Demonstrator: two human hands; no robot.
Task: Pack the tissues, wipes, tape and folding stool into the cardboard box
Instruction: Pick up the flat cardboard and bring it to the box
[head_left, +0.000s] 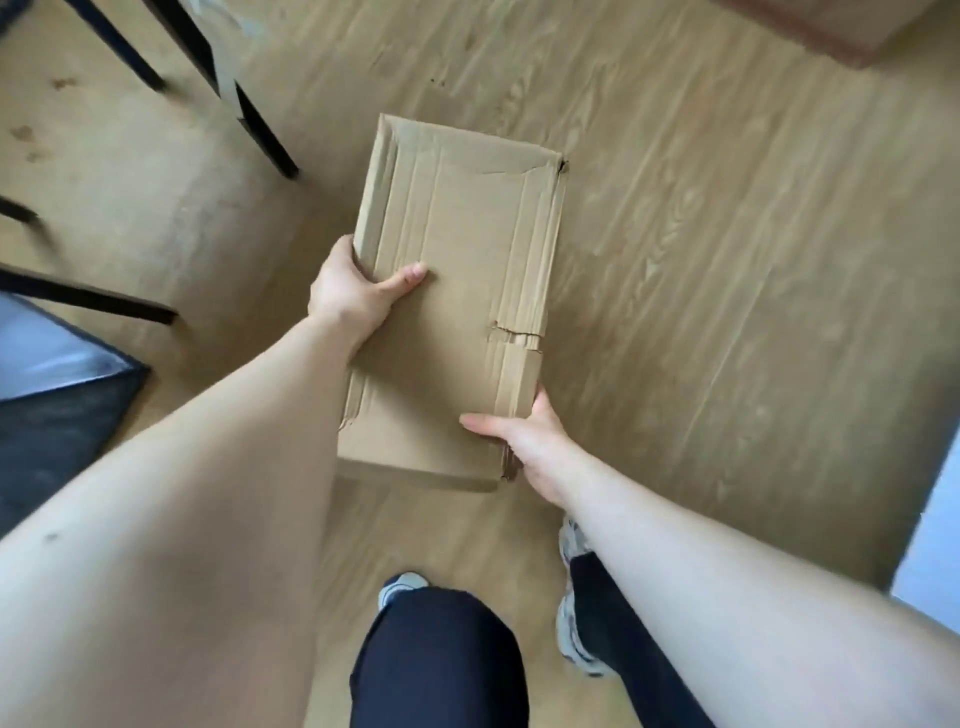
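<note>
A worn, creased brown cardboard box (457, 291) is held above the wooden floor, its broad face turned up toward me; whether it is folded flat I cannot tell. My left hand (353, 296) grips its left edge, thumb lying on the top face. At the near right corner, my right hand (524, 441) holds the box with the thumb on top and fingers underneath. A tear shows on the right edge. No tissues, wipes, tape or folding stool are in sight.
Black furniture legs (260, 130) stand at the upper left. A dark mat (57, 415) lies at the left edge. Another cardboard piece (841, 26) sits at the top right. My legs and sneakers (571, 623) are below the box.
</note>
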